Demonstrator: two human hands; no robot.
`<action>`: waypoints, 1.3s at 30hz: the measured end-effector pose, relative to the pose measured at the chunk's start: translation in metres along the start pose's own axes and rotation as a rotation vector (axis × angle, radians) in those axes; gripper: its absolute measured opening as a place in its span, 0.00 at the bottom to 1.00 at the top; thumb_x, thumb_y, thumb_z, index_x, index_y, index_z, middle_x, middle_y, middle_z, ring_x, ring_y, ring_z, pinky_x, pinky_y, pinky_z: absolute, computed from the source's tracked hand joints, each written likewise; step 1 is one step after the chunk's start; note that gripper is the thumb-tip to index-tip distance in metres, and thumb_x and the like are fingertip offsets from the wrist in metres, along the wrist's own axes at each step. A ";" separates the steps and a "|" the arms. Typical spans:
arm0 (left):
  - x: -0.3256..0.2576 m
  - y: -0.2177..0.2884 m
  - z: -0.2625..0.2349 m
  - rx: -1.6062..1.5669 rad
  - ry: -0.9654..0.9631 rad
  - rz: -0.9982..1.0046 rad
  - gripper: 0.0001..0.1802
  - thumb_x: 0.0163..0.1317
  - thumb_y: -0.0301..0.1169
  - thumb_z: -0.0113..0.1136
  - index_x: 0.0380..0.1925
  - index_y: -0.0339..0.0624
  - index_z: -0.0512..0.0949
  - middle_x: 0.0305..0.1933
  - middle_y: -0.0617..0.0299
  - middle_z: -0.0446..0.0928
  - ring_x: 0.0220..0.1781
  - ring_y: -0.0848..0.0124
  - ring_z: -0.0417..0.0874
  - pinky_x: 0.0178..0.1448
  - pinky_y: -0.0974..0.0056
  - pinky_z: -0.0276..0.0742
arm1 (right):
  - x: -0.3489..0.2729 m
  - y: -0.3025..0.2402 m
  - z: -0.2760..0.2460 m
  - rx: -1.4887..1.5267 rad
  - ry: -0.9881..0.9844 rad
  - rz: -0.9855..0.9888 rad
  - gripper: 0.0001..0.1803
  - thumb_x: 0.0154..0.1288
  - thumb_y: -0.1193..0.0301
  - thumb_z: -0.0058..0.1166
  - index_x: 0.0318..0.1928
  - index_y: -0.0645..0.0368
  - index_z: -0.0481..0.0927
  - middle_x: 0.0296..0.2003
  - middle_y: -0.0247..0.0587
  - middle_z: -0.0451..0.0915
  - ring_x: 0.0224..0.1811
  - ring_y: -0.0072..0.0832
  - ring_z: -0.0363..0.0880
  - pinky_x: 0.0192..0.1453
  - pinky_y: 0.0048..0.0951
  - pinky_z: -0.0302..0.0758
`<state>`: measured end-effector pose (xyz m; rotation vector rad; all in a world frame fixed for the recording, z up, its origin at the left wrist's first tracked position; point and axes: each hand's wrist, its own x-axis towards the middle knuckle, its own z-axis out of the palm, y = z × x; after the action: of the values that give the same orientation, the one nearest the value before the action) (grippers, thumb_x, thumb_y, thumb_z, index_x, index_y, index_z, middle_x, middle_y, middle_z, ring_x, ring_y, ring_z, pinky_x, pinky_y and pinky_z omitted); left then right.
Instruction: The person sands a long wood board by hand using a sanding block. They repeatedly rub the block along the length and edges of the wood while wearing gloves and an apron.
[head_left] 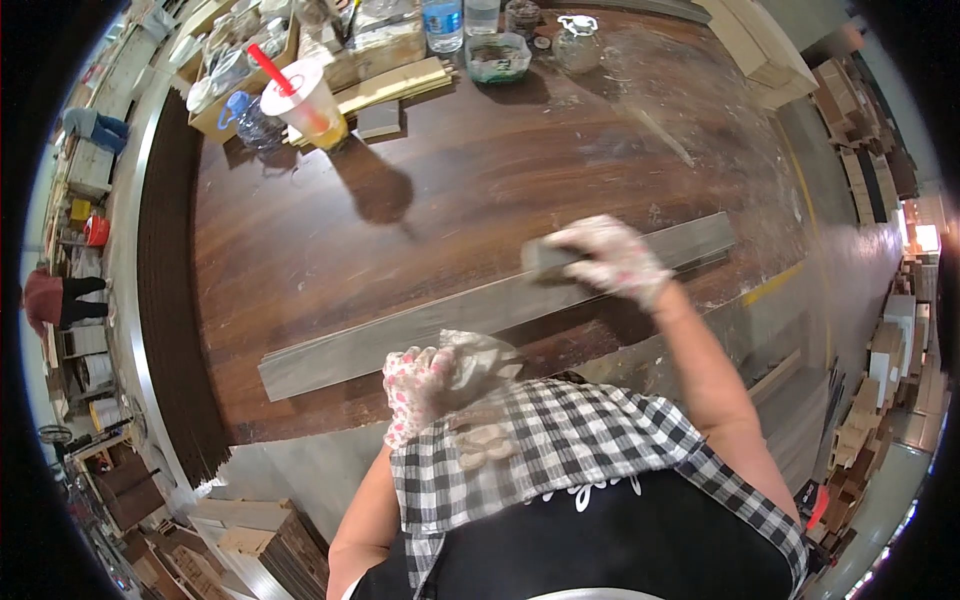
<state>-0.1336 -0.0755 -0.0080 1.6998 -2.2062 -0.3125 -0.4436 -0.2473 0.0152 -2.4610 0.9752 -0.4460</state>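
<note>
A long grey plank lies slantwise across the dark brown wooden table. My right hand, in a white glove with pink marks, grips a small grey block on the plank's right half. The block looks like a sanding block, and it is slightly blurred. In a matching glove, my left hand is closed on a crumpled white cloth at the plank's near edge, in front of my checked apron. A second strip shows partly from beneath the plank on the right.
Along the far edge stand a cup with a red straw, a blue-capped bottle, a box of supplies, a plastic tub and a glass jar. Stacked dark boards border the left side. Two people are farther left.
</note>
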 end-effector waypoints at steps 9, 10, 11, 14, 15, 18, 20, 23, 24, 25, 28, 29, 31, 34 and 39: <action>0.072 0.051 0.007 0.105 -0.376 -0.219 0.53 0.45 0.32 0.77 0.73 0.46 0.61 0.74 0.57 0.64 0.54 0.51 0.82 0.55 0.51 0.80 | -0.007 -0.007 0.019 -0.014 -0.015 -0.015 0.22 0.60 0.60 0.63 0.55 0.48 0.81 0.46 0.41 0.83 0.51 0.37 0.80 0.56 0.40 0.78; 0.074 0.052 0.004 0.122 -0.410 -0.238 0.53 0.45 0.31 0.77 0.72 0.47 0.61 0.74 0.57 0.65 0.54 0.52 0.82 0.55 0.52 0.80 | -0.015 0.001 0.009 -0.046 0.009 -0.002 0.21 0.60 0.59 0.64 0.53 0.48 0.82 0.45 0.40 0.83 0.50 0.36 0.80 0.56 0.39 0.78; 0.077 0.055 0.000 0.139 -0.443 -0.258 0.53 0.44 0.30 0.77 0.72 0.47 0.61 0.73 0.57 0.65 0.54 0.52 0.82 0.56 0.52 0.80 | -0.027 0.011 -0.008 -0.077 0.032 0.010 0.20 0.60 0.59 0.64 0.52 0.47 0.83 0.43 0.39 0.84 0.49 0.34 0.81 0.56 0.38 0.78; 0.079 0.060 0.000 0.154 -0.373 -0.231 0.49 0.41 0.26 0.75 0.68 0.46 0.66 0.68 0.57 0.70 0.46 0.50 0.84 0.50 0.51 0.82 | -0.089 0.078 -0.087 -0.080 0.111 0.254 0.19 0.59 0.56 0.66 0.47 0.51 0.86 0.47 0.41 0.86 0.51 0.39 0.83 0.58 0.40 0.78; 0.084 0.064 0.000 0.165 -0.377 -0.211 0.49 0.40 0.25 0.75 0.68 0.46 0.67 0.68 0.57 0.70 0.45 0.49 0.84 0.49 0.51 0.82 | -0.116 0.107 -0.103 -0.158 0.123 0.351 0.20 0.58 0.56 0.66 0.47 0.51 0.86 0.46 0.42 0.86 0.51 0.40 0.83 0.58 0.41 0.78; 0.090 0.072 0.003 0.188 -0.389 -0.249 0.47 0.40 0.25 0.75 0.66 0.46 0.68 0.66 0.56 0.71 0.47 0.49 0.84 0.50 0.51 0.82 | -0.106 0.095 -0.120 -0.132 0.138 0.357 0.21 0.56 0.60 0.62 0.50 0.52 0.84 0.46 0.44 0.86 0.53 0.44 0.82 0.60 0.43 0.77; 0.088 0.069 -0.001 0.161 -0.404 -0.230 0.44 0.45 0.30 0.71 0.67 0.46 0.68 0.68 0.53 0.70 0.49 0.49 0.84 0.51 0.52 0.81 | -0.078 0.059 -0.091 -0.010 0.104 0.228 0.19 0.58 0.60 0.62 0.50 0.50 0.85 0.45 0.47 0.85 0.53 0.42 0.82 0.60 0.41 0.77; 0.083 0.071 0.000 0.169 -0.379 -0.205 0.48 0.39 0.26 0.75 0.66 0.45 0.68 0.68 0.53 0.70 0.50 0.46 0.82 0.54 0.50 0.80 | -0.078 0.062 -0.040 -0.094 0.152 0.034 0.18 0.63 0.50 0.61 0.47 0.45 0.86 0.36 0.41 0.84 0.45 0.37 0.83 0.60 0.36 0.76; 0.083 0.074 -0.003 0.162 -0.394 -0.217 0.48 0.39 0.26 0.75 0.66 0.44 0.68 0.68 0.53 0.70 0.50 0.46 0.82 0.54 0.50 0.80 | -0.090 0.071 -0.062 -0.086 0.154 0.096 0.18 0.63 0.51 0.61 0.47 0.45 0.86 0.37 0.41 0.84 0.46 0.37 0.83 0.60 0.36 0.76; 0.082 0.076 -0.006 0.162 -0.412 -0.230 0.48 0.39 0.26 0.75 0.66 0.44 0.68 0.68 0.53 0.70 0.49 0.46 0.82 0.54 0.50 0.80 | -0.108 0.087 -0.090 -0.070 0.160 0.157 0.18 0.62 0.51 0.61 0.47 0.46 0.86 0.38 0.41 0.85 0.48 0.37 0.83 0.61 0.37 0.76; 0.081 0.071 0.002 0.191 -0.383 -0.195 0.47 0.39 0.24 0.74 0.66 0.45 0.67 0.68 0.54 0.69 0.49 0.46 0.82 0.54 0.50 0.80 | -0.189 0.176 -0.143 -0.210 0.246 0.449 0.20 0.60 0.54 0.62 0.51 0.46 0.85 0.48 0.39 0.85 0.56 0.39 0.81 0.65 0.39 0.75; 0.079 0.068 0.002 0.203 -0.383 -0.189 0.47 0.39 0.24 0.74 0.66 0.45 0.67 0.69 0.54 0.69 0.49 0.46 0.82 0.54 0.50 0.80 | -0.194 0.176 -0.167 -0.201 0.161 0.664 0.20 0.60 0.57 0.60 0.51 0.46 0.84 0.50 0.39 0.84 0.56 0.40 0.80 0.66 0.39 0.74; 0.080 0.069 0.004 0.233 -0.397 -0.196 0.48 0.39 0.24 0.74 0.66 0.46 0.67 0.69 0.53 0.68 0.48 0.47 0.83 0.53 0.50 0.80 | -0.190 0.176 -0.173 -0.298 0.175 0.622 0.20 0.61 0.54 0.60 0.51 0.46 0.84 0.49 0.40 0.84 0.56 0.40 0.80 0.65 0.39 0.74; 0.079 0.073 0.005 0.284 -0.377 -0.199 0.49 0.38 0.24 0.74 0.67 0.45 0.67 0.69 0.52 0.69 0.48 0.48 0.83 0.52 0.49 0.80 | -0.153 0.140 -0.148 -0.021 0.069 0.359 0.20 0.61 0.53 0.60 0.52 0.43 0.85 0.49 0.40 0.84 0.56 0.39 0.80 0.65 0.39 0.74; 0.070 0.050 0.012 0.213 -0.377 -0.177 0.53 0.36 0.24 0.75 0.68 0.45 0.65 0.68 0.52 0.69 0.48 0.44 0.83 0.51 0.48 0.80 | -0.209 0.199 -0.179 -0.210 0.183 0.620 0.20 0.59 0.60 0.62 0.51 0.50 0.84 0.51 0.39 0.84 0.57 0.39 0.81 0.64 0.37 0.75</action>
<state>-0.1992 -0.1299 0.0084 2.1049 -2.4257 -0.4928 -0.7807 -0.2807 0.0364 -2.1473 1.8562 -0.3686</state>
